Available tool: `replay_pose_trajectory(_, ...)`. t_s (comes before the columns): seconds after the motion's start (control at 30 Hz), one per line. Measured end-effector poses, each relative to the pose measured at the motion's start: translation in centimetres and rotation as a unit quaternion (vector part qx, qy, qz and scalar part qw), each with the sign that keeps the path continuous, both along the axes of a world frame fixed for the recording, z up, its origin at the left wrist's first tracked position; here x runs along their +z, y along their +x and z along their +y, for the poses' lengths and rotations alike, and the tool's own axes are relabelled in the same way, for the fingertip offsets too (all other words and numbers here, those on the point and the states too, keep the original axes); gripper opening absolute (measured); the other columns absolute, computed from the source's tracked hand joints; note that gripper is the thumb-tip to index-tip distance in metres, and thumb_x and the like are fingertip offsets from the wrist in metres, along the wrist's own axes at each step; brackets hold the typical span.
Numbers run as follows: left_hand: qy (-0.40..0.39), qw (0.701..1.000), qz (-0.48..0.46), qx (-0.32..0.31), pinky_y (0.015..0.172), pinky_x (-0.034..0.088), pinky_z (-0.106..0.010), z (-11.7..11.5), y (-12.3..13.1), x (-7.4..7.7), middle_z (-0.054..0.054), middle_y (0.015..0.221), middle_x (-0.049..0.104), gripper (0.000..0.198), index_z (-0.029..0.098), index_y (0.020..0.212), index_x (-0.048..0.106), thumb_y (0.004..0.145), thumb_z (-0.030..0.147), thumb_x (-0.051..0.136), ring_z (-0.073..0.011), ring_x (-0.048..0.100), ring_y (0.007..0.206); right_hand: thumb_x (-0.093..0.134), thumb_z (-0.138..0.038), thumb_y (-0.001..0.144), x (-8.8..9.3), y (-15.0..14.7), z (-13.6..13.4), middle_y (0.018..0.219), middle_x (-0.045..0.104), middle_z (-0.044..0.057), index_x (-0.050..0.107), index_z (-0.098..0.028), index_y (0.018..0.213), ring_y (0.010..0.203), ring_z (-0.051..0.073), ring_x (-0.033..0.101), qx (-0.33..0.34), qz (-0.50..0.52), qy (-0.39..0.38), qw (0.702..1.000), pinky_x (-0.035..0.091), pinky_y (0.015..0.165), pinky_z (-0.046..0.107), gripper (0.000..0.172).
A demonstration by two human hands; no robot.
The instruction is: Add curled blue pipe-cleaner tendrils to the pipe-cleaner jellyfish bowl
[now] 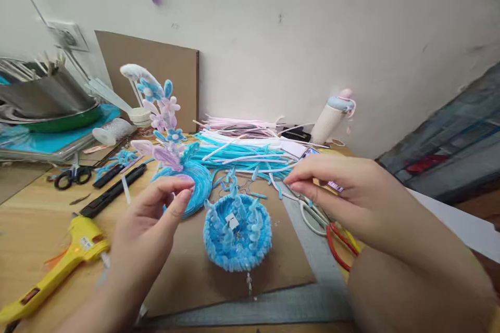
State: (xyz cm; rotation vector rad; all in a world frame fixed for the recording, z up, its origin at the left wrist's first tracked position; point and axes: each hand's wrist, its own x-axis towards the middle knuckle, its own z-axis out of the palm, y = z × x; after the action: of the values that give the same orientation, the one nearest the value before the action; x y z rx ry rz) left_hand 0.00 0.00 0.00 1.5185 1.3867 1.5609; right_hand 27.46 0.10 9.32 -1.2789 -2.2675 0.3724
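Observation:
My left hand (150, 223) hovers over the brown cardboard sheet (187, 270), thumb and forefinger pinched together near the rim of a flat blue chenille disc (197, 182); whatever it pinches is too small to see. My right hand (336, 192) is on the right, fingers pressed together in a pinch, fingertips pointing left above white-handled scissors (312, 216). Between the hands lies a round fuzzy blue pipe-cleaner basket (237, 231) with small curled pieces standing in it. Behind the disc rises a blue, pink and white pipe-cleaner flower ornament (160, 109).
A yellow glue gun (58, 265) lies at front left. Black scissors (72, 176) and black tools (113, 190) lie further left. A pile of blue, white and pink pipe cleaners (242, 151) is behind, with a white bottle (332, 117) on its side. Red-handled pliers (338, 244) lie under my right hand.

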Motion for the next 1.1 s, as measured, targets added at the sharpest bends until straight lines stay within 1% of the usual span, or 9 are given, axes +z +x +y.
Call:
replay_pose_trajectory(0.1,0.034,0.999,0.021,0.007,0.082,0.046,-0.021,-1.3,0.4,0.8,0.008,0.094,0.069,0.010,0.032,0.090,0.069,0.082,0.025,0.070,-0.0107,0.062,0.091,0.053,-0.022,0.093,-0.4,0.4,0.0,0.084,0.067,-0.001,0.066,-0.023,0.087,0.077,0.014,0.058,0.011,0.019,0.018,1.000,0.042,0.066,0.026,0.015)
replay_pose_trajectory(0.2,0.104,0.991,0.085,-0.014,0.081,0.047,-0.020,-2.6,1.0,1.5,0.007,0.091,0.066,0.018,0.030,0.093,0.067,0.082,0.016,0.067,-0.0106,0.060,0.087,0.055,-0.022,0.092,-0.7,0.3,-0.1,0.083,0.068,-0.002,0.067,-0.023,0.087,0.077,0.014,0.059,0.034,0.031,0.001,0.999,0.043,0.067,0.025,0.013)
replay_pose_trajectory(0.3,0.163,0.970,0.177,-0.031,0.083,0.048,-0.022,-3.6,1.6,2.1,0.004,0.094,0.064,0.027,0.028,0.101,0.065,0.081,0.009,0.064,-0.0118,0.059,0.090,0.061,-0.025,0.090,-1.1,-0.2,0.0,0.083,0.069,-0.003,0.068,-0.024,0.088,0.074,0.014,0.060,0.042,0.016,-0.073,0.996,0.044,0.066,0.026,0.007)
replay_pose_trajectory(0.47,0.184,0.928,0.319,-0.064,0.074,0.049,-0.027,-4.6,2.5,2.6,0.001,0.092,0.061,0.027,0.023,0.108,0.061,0.084,0.009,0.061,-0.0131,0.060,0.081,0.067,-0.026,0.085,-2.1,-1.0,0.4,0.076,0.070,-0.003,0.071,-0.024,0.092,0.071,0.015,0.063,0.062,0.005,-0.165,0.984,0.043,0.062,0.026,0.009)
replay_pose_trajectory(0.53,0.226,0.900,0.372,-0.028,0.073,0.047,-0.031,-4.7,3.0,2.8,-0.001,0.091,0.060,0.024,0.024,0.102,0.063,0.083,0.010,0.063,-0.0153,0.058,0.079,0.067,-0.027,0.085,-2.2,-1.3,0.5,0.074,0.069,-0.003,0.072,-0.024,0.091,0.069,0.014,0.063,0.076,0.034,-0.177,0.981,0.042,0.060,0.025,0.008)
replay_pose_trajectory(0.63,0.264,0.858,0.439,0.039,0.080,0.043,-0.043,-4.7,4.0,2.9,-0.005,0.103,0.059,0.022,0.029,0.095,0.068,0.079,0.014,0.069,-0.0248,0.056,0.090,0.064,-0.031,0.087,-2.3,-1.7,0.6,0.070,0.067,-0.003,0.072,-0.023,0.086,0.064,0.012,0.060,0.080,0.059,-0.186,0.978,0.040,0.056,0.024,0.011)
replay_pose_trajectory(0.77,0.223,0.863,0.451,0.033,0.090,0.043,-0.055,-4.2,5.5,2.8,-0.009,0.120,0.057,0.010,0.027,0.087,0.071,0.079,0.021,0.071,-0.0353,0.052,0.110,0.059,-0.033,0.089,-2.6,-2.3,0.6,0.066,0.064,-0.004,0.069,-0.023,0.082,0.059,0.011,0.056,0.069,0.072,-0.181,0.978,0.036,0.051,0.023,0.016)
replay_pose_trajectory(0.9,0.195,0.873,0.445,0.034,0.092,0.041,-0.056,-3.8,6.6,2.6,-0.010,0.119,0.061,0.005,0.026,0.083,0.073,0.081,0.027,0.069,-0.0362,0.051,0.113,0.058,-0.030,0.088,-3.2,-2.8,0.6,0.064,0.061,-0.005,0.065,-0.022,0.077,0.057,0.010,0.052,0.071,0.080,-0.179,0.978,0.033,0.049,0.022,0.015)
replay_pose_trajectory(1.1,0.172,0.889,0.422,0.031,0.093,0.038,-0.054,-3.4,7.2,2.6,-0.008,0.112,0.068,0.012,0.025,0.071,0.073,0.081,0.023,0.066,-0.0341,0.053,0.110,0.058,-0.027,0.087,-3.4,-3.0,0.3,0.062,0.058,-0.006,0.063,-0.022,0.075,0.057,0.009,0.050,0.076,0.081,-0.172,0.979,0.030,0.048,0.022,0.014)
